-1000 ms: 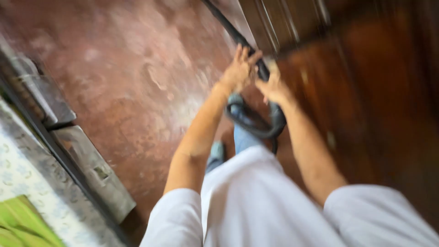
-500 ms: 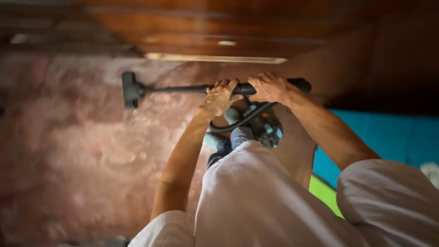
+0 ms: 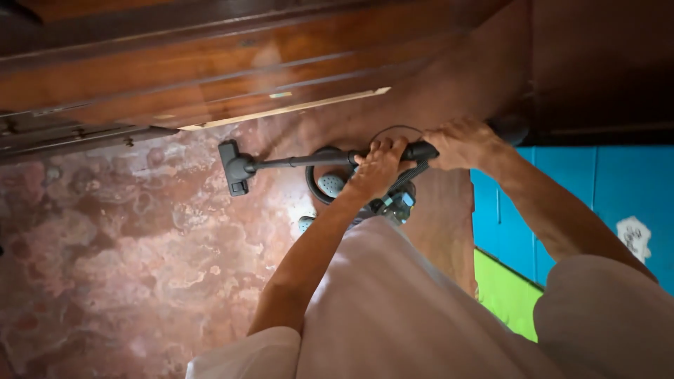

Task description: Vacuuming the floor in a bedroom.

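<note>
Your left hand (image 3: pixel 379 163) is wrapped around the black vacuum wand (image 3: pixel 302 161), with the fingers (image 3: pixel 385 147) curled tight over the top of it. Your right hand (image 3: pixel 463 142) grips the thick black handle (image 3: pixel 420 150) at the right end of the same wand, and it is closed around it too. The two hands sit near each other on the wand, the left one just to the left of the right one.

The wand lies almost flat across the view. Its long line runs from right to left. It points left, and it dips only a little at that end. At the left end is the black floor head (image 3: pixel 234 168). The floor head rests on the reddish-brown blotchy floor (image 3: pixel 126 260), just near a long brown wooden cabinet (image 3: pixel 175 70) that runs along the far side.

A black hose (image 3: pixel 314 188) loops down under the wand, just below your left hand. Part of the vacuum body (image 3: pixel 397 203), grey with bits of blue, shows under your hands. A light blue shoe (image 3: pixel 330 184) peeks through the hose loop.

On the right is a blue wall panel (image 3: pixel 604 196), with a bright green patch (image 3: pixel 505 295) below it. Your white shirt (image 3: pixel 407 316) fills the near part of the view.
</note>
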